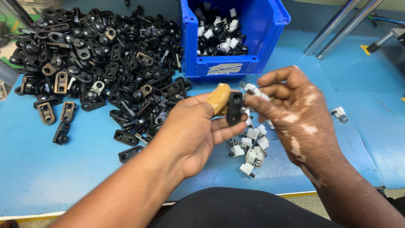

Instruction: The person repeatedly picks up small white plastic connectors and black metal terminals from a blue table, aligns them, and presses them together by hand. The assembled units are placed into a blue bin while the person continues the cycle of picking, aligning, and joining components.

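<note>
Left hand (192, 131): fingers clamped on a small black bracket (234, 108), held upright between the thumb and the fingertips above the desk (50, 169). The thumb wears a tan finger cot (218, 98), which presses against the bracket's left side.

Right hand (295, 109): fingers drawn together at the tips, pinching a small white-and-metal clip (252, 89) just beside the top of the bracket. Blur prevents telling whether clip and bracket touch.

Directly beneath both hands, a loose cluster of white clips (251, 147) lies on the blue desk surface. One more clip of the same kind (339, 113) lies apart, to the right of the right hand.

To the left, a large heap of black brackets (97, 55) spreads across the desk, reaching the left wrist; several pieces in it show tan or metal-coloured faces. A few strays lie at the heap's lower edge.

Behind the hands stands a blue plastic bin (270, 25), open at the top, holding assembled black pieces with white clips fitted. It sits just beside the heap's right edge.

At upper right, two metal tubes (337, 29) slant across the far desk edge.
</note>
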